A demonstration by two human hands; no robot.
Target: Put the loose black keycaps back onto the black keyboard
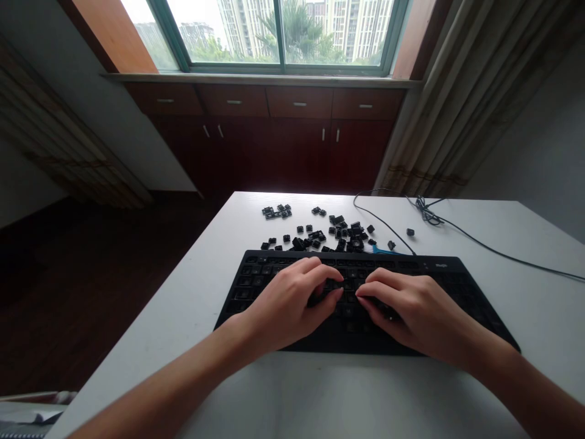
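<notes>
Keyboard lies lengthwise on the white bench, its long sides running roughly along the far edge, well back from that edge and closer to the viewer. Both hands are over its middle, well inside the left and right edges of the bench. The left hand reaches in from the left, thumb and forefinger tips curled towards each other with a narrow gap showing; the right hand comes from the right, its fingertips bunched low over the keys. The hands are apart, tips just beside each other; whether either pinches anything cannot be told. Loose keys, black, are scattered between the keyboard and the far edge, thickest behind its middle, with a small cluster nearer the far left corner. A blue tool shows among them, partly hidden behind the keyboard. A cable leaves the keyboard's rear, loops to the far edge, bunches towards the far right corner and runs off rightwards.
</notes>
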